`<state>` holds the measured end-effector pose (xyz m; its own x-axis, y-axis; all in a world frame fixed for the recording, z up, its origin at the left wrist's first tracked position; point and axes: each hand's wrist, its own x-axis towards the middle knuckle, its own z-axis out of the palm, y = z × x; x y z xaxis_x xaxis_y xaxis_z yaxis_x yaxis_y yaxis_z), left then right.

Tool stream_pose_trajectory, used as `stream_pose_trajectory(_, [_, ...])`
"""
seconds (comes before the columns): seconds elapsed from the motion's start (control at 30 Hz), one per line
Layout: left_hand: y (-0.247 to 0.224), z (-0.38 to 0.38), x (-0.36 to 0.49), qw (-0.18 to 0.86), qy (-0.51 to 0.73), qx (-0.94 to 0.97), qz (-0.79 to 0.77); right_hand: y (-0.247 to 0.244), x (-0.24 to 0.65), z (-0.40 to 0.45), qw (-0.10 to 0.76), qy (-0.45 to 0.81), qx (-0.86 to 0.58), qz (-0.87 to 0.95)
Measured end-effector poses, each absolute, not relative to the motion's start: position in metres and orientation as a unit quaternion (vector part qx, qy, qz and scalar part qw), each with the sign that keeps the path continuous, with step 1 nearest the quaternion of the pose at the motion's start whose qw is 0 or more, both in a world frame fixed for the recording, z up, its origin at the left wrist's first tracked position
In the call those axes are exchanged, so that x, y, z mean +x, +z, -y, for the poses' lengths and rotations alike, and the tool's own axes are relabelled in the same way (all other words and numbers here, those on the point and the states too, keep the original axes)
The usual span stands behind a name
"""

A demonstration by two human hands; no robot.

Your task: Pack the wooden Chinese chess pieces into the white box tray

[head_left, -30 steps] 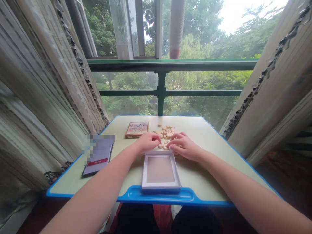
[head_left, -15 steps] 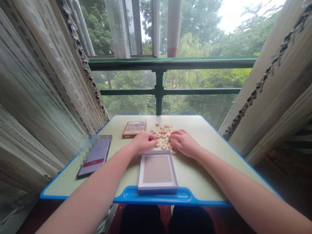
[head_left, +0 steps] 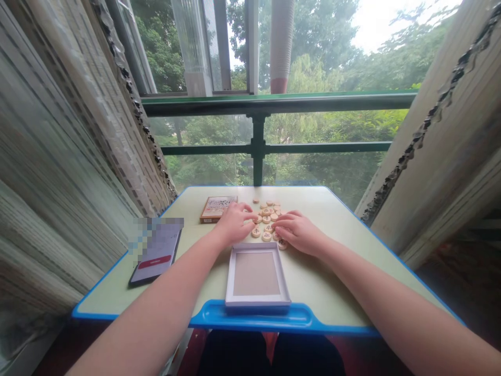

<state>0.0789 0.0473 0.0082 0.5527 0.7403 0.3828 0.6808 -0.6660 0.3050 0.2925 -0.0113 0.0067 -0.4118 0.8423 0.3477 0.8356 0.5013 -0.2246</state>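
Left hand (head_left: 236, 223), fingers part-spread, lies at nine o'clock to pale discs (head_left: 266, 219); right hand (head_left: 299, 232), loosely curled, at four o'clock. Cannot tell whether either grips one.

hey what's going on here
A person sits at a pale table with both hands at a loose cluster of round pieces marked with characters. The left hand, thumb and fingers apart, is at the cluster's left side; the right hand is at its right, fingertips over or against some pieces. Whether either holds one is unclear. An open shallow tray lies nearer the person, with a printed box and a phone off to the left.
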Motion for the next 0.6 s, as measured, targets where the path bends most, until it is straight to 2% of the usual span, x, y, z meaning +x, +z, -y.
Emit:
stream_pose_trajectory(0.23, [0.0110, -0.0486, 0.0749, 0.040, 0.195, 0.866, -0.458, 0.0034, 0.2948, 0.0085, 0.228, 0.001, -0.519, 0.824])
stream_pose_trajectory(0.6, [0.0072, -0.0520, 0.0784, 0.058, 0.197, 0.869, -0.451, 0.0028, 0.2930, 0.0083, 0.226, -0.007, -0.556, 0.800])
